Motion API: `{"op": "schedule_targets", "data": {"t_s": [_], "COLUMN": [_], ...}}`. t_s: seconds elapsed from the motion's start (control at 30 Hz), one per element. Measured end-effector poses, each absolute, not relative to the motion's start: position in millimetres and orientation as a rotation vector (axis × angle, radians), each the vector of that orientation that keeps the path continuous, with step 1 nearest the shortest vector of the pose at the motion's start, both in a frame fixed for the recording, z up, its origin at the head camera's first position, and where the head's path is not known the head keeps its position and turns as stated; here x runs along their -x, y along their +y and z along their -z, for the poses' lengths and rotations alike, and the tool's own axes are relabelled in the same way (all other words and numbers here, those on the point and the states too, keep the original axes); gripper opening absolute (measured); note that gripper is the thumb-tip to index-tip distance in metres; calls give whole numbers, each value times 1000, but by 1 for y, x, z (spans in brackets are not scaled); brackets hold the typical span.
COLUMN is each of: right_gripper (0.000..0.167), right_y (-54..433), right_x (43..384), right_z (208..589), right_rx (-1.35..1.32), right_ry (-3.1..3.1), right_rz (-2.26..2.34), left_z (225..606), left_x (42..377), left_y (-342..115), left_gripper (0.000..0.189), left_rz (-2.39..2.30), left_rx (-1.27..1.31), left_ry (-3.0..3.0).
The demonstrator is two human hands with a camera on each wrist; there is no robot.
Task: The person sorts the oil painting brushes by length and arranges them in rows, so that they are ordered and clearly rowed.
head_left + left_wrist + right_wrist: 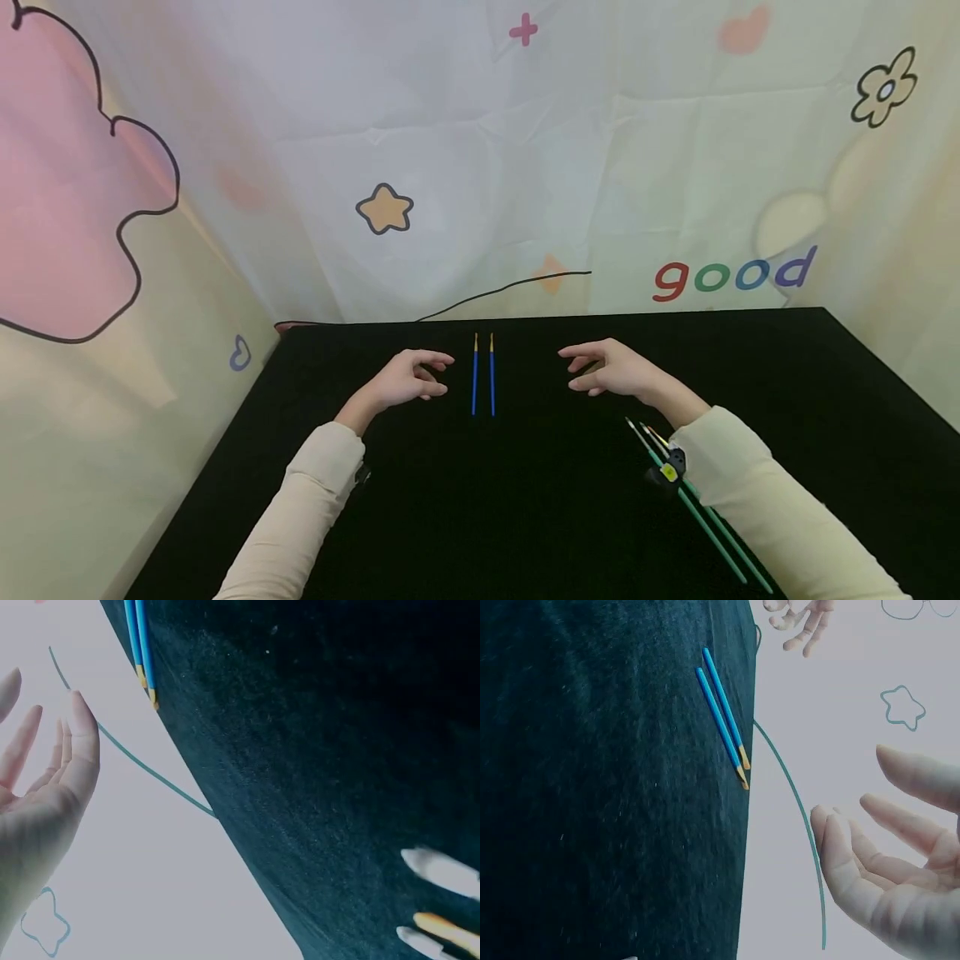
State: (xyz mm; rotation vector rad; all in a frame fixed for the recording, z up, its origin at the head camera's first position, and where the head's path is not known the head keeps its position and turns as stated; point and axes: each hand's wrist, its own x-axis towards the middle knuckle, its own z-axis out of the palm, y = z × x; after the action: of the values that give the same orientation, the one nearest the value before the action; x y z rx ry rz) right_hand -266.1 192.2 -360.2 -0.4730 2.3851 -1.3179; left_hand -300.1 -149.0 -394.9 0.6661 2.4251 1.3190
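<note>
Two slim blue-handled paintbrushes, a left one [474, 385] and a right one [492, 385], lie side by side on the black tabletop, their tips pointing to the far edge. To their left, my left hand [408, 377] hovers with relaxed, slightly bent fingers and nothing in its grasp. On the other side, farther off, my right hand [617, 368] hangs over the table, also holding nothing; its thumb and fingers [836, 844] are parted in the right wrist view. Several green-handled paintbrushes [712, 532] lie near my right forearm, whose sleeve hides part of them.
Light tips of the brushes [442, 870] show blurred in the left wrist view. The black table [480, 517] ends at a hanging patterned cloth [480, 217] behind and at the sides. A small dark device [670, 467] sits at my right wrist.
</note>
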Motion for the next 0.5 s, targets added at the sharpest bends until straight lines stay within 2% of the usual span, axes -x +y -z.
{"op": "schedule_targets", "data": {"t_s": [0.5], "right_gripper": [54], "right_y": [225], "right_x": [242], "right_z": [356], "right_rx": [612], "right_ry": [2395], "right_rz": [1262], "left_z": [377], "left_x": [272], "left_y": [-161], "left_gripper": [46], "left_rz": [-1278], "left_rx": [-821], "left_ry": [2419]}}
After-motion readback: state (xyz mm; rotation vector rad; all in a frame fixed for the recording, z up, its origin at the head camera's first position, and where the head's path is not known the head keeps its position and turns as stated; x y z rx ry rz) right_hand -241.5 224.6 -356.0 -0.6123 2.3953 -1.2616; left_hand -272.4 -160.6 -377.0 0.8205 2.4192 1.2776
